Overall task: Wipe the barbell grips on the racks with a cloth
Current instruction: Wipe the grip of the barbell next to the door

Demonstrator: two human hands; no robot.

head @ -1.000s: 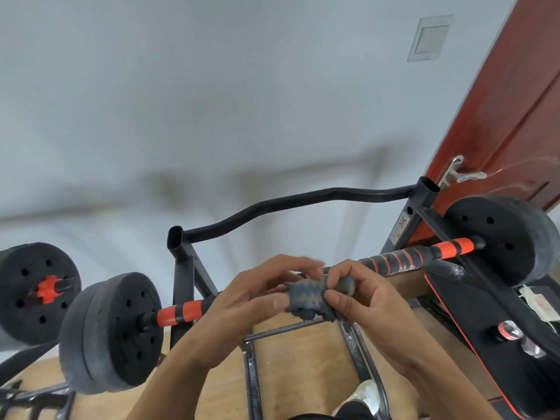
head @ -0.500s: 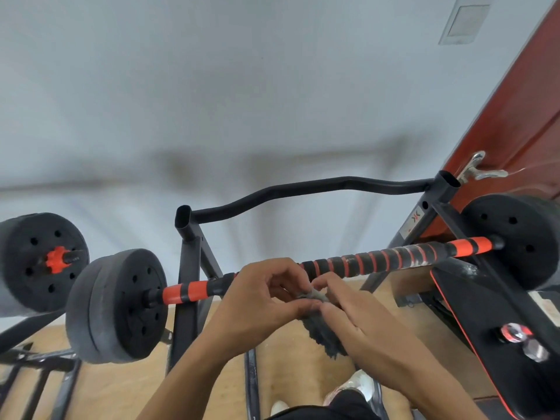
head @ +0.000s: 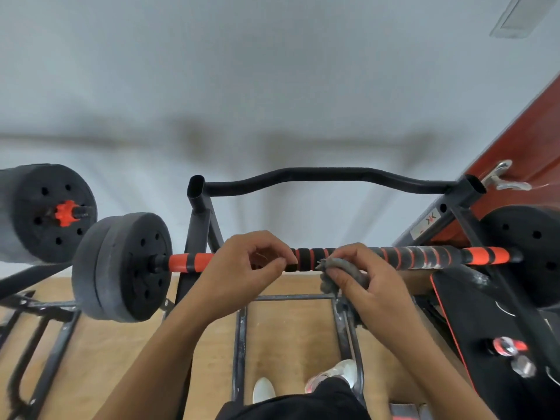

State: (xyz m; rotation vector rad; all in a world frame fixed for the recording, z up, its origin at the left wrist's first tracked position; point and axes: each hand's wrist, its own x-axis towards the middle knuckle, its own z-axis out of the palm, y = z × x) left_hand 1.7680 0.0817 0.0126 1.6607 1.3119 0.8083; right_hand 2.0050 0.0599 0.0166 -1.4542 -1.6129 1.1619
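Head view: barbell [head: 191, 262] lies across the rack [head: 198, 219], plate [head: 121, 268] at its left end. Left hand [head: 242, 268] curls round the bar; right hand [head: 375, 283] clutches the grey cloth [head: 341, 266] against the striped grip [head: 409, 257].

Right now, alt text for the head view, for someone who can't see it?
The right hand holds a grey cloth against the striped barbell grip on the black rack, while the left hand curls round the grip beside it. Weight plates cap both ends.

Black rack [head: 196, 225] carries barbell [head: 424, 257]; rack stands on wood floor [head: 106, 344].
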